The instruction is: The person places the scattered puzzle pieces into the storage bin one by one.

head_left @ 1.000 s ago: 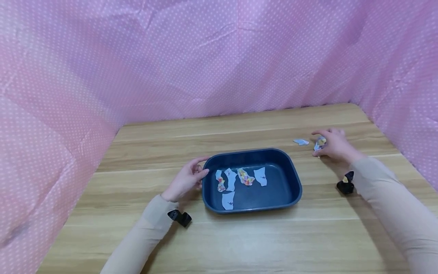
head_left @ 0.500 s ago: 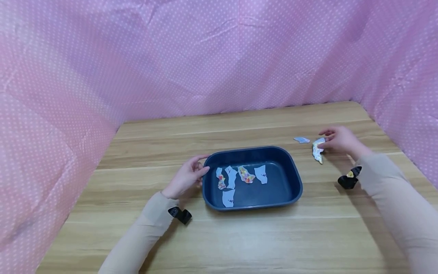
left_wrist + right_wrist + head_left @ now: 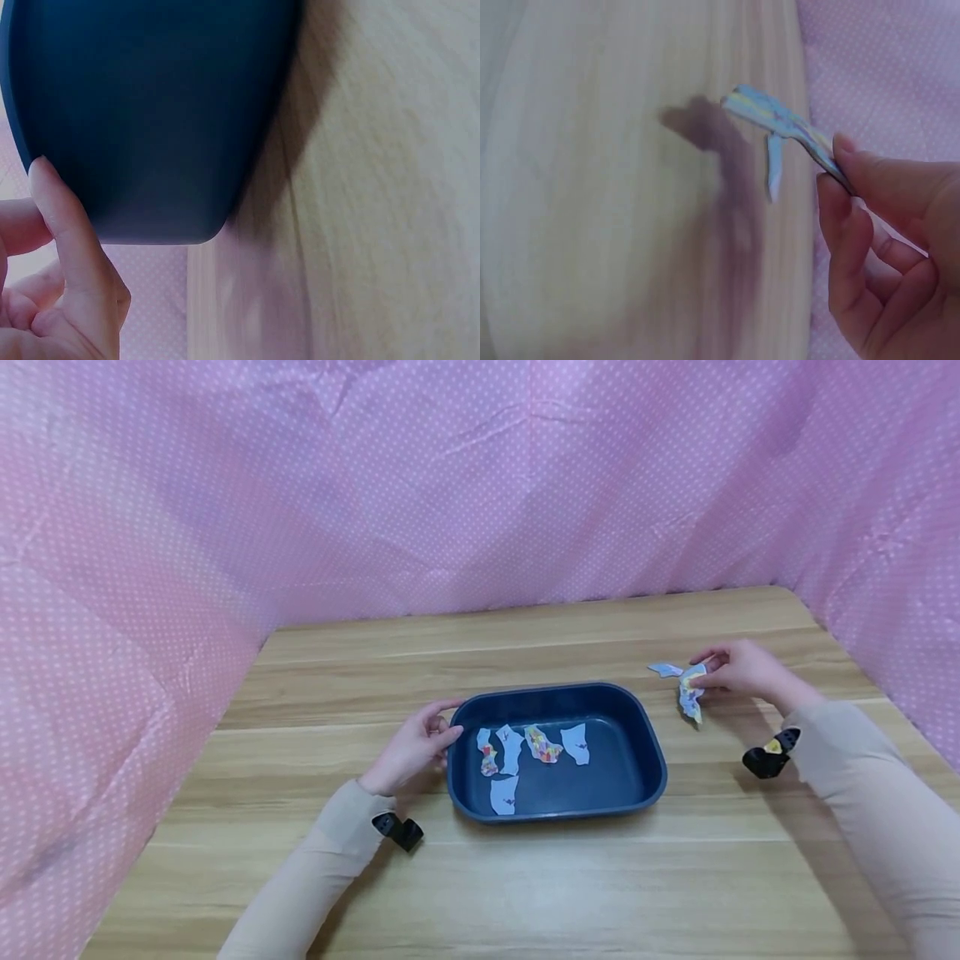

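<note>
My right hand (image 3: 750, 674) pinches a torn piece of colourful printed paper (image 3: 690, 695) between thumb and fingers at the right of the table. In the right wrist view, that paper piece (image 3: 769, 112) sticks out from the fingertips above its shadow. A smaller pale scrap (image 3: 665, 669) lies just beyond it on the table. My left hand (image 3: 411, 748) holds the left end of a dark blue tray (image 3: 618, 811), its thumb (image 3: 64, 217) at the rim. Inside the tray lie several torn pieces, among them a white one (image 3: 504, 795) and a multicoloured one (image 3: 542, 746).
The tray stands mid-table on a wood-grain table (image 3: 540, 885). A pink dotted cloth (image 3: 450, 485) hangs behind the table and along both sides. Black cameras are strapped at both wrists, over beige sleeves (image 3: 300, 885).
My right hand has gone from reaching over the printed paper piece to pinching its edge, and the piece has swung slightly leftward. The left hand keeps its place at the tray.
</note>
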A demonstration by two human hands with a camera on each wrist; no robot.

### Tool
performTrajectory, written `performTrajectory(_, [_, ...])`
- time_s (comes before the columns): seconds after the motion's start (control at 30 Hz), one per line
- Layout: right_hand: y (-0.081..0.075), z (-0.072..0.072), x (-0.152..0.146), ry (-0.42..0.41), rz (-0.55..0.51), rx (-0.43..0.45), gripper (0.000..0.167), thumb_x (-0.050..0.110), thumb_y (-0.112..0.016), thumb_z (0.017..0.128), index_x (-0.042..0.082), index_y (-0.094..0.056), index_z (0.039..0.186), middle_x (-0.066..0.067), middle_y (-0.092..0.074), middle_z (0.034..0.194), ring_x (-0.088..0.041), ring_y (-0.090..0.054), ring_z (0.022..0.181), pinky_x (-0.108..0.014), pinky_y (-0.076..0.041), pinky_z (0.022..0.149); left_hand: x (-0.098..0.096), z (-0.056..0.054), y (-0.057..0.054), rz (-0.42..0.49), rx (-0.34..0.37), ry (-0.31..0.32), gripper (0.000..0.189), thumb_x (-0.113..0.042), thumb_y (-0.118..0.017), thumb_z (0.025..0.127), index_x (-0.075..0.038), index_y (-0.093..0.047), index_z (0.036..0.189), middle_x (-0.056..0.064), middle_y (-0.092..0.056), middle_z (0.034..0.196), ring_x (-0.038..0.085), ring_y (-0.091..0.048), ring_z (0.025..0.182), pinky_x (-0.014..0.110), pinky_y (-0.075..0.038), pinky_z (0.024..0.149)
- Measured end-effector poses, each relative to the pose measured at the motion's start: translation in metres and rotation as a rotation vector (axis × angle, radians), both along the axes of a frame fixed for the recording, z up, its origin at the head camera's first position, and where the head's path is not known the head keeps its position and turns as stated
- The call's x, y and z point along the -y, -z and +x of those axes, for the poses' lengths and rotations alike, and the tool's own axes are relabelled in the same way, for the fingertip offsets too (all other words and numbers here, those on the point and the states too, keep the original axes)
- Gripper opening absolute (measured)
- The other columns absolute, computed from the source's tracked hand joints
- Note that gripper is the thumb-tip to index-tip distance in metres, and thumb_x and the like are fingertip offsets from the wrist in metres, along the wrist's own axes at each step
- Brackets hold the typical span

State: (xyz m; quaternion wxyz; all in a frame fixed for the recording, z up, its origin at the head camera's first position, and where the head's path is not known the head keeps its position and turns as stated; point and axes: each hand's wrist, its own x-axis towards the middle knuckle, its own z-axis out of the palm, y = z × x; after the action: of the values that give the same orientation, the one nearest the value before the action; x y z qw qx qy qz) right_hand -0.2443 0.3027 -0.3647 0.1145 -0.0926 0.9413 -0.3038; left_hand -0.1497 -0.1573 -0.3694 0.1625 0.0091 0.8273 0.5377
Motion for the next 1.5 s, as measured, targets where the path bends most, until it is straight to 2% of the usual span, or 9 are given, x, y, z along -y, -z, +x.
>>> performTrajectory(0.27, [-0.019,0.008,0.020,-0.007,-0.072,-0.017,0.045,0.024,-0.071,0.085,-0.006,-0.059,0.117,-0.005,-0.061,0.086,-0.004,-0.058,0.069,-0.023,-0.051,0.063,0.001,0.001,0.001,0.004,0.002,0.000,0.046,-0.013,-0.056,0.095,-0.022,-0.045,0.139,0.008,-0.053,0.085,0.018,-0.054,0.061,0.029,-0.053,0.060])
performTrajectory(0.5, [-0.038,0.015,0.047,0.008,-0.152,-0.099,0.043,0.025,-0.070,0.086,-0.001,-0.060,0.118,-0.007,-0.063,0.092,-0.005,-0.061,0.071,-0.022,-0.052,0.063,0.000,0.000,0.000,-0.014,0.004,-0.008,0.045,-0.015,-0.056,0.095,-0.025,-0.045,0.138,0.009,-0.054,0.086,0.020,-0.054,0.063,0.031,-0.054,0.062])
performTrajectory(0.7, [-0.046,0.021,0.078,-0.028,-0.273,-0.087,0.036,0.016,-0.069,0.087,-0.002,-0.060,0.117,-0.009,-0.062,0.094,-0.001,-0.063,0.073,-0.021,-0.052,0.061,0.000,-0.001,0.001,-0.007,0.006,-0.001,0.045,-0.015,-0.056,0.096,-0.023,-0.045,0.139,0.009,-0.053,0.086,0.020,-0.054,0.063,0.032,-0.054,0.062])
performTrajectory(0.83, [-0.051,0.023,0.099,-0.071,-0.318,-0.083,0.032,0.013,-0.067,0.088,-0.001,-0.060,0.116,-0.011,-0.061,0.096,-0.002,-0.064,0.074,-0.024,-0.053,0.065,0.000,-0.002,0.001,0.015,0.003,0.010,0.046,-0.013,-0.056,0.096,-0.020,-0.044,0.140,0.008,-0.052,0.085,0.020,-0.054,0.063,0.031,-0.054,0.062])
performTrajectory(1.0, [-0.051,0.023,0.123,-0.193,-0.347,-0.058,0.032,0.010,-0.067,0.087,-0.003,-0.060,0.116,-0.016,-0.060,0.101,-0.006,-0.064,0.078,-0.026,-0.055,0.072,0.001,-0.002,0.001,0.025,-0.003,0.018,0.046,-0.012,-0.056,0.096,-0.019,-0.044,0.140,0.008,-0.052,0.084,0.018,-0.053,0.062,0.028,-0.053,0.060])
performTrajectory(1.17, [-0.046,0.022,0.149,-0.274,-0.357,-0.058,0.031,0.009,-0.069,0.086,-0.002,-0.063,0.113,-0.015,-0.063,0.099,-0.014,-0.066,0.084,-0.021,-0.053,0.071,0.002,-0.004,0.001,0.009,-0.004,0.023,0.045,-0.014,-0.056,0.096,-0.022,-0.045,0.139,0.008,-0.052,0.086,0.019,-0.053,0.062,0.029,-0.053,0.060])
performTrajectory(1.5, [-0.035,0.026,0.191,-0.395,-0.370,0.001,0.026,0.009,-0.071,0.084,0.001,-0.065,0.108,-0.012,-0.067,0.099,-0.020,-0.067,0.086,-0.033,-0.055,0.078,0.005,-0.006,0.000,0.009,0.009,0.017,0.045,-0.014,-0.056,0.095,-0.024,-0.045,0.138,0.009,-0.053,0.086,0.022,-0.054,0.064,0.031,-0.054,0.062])
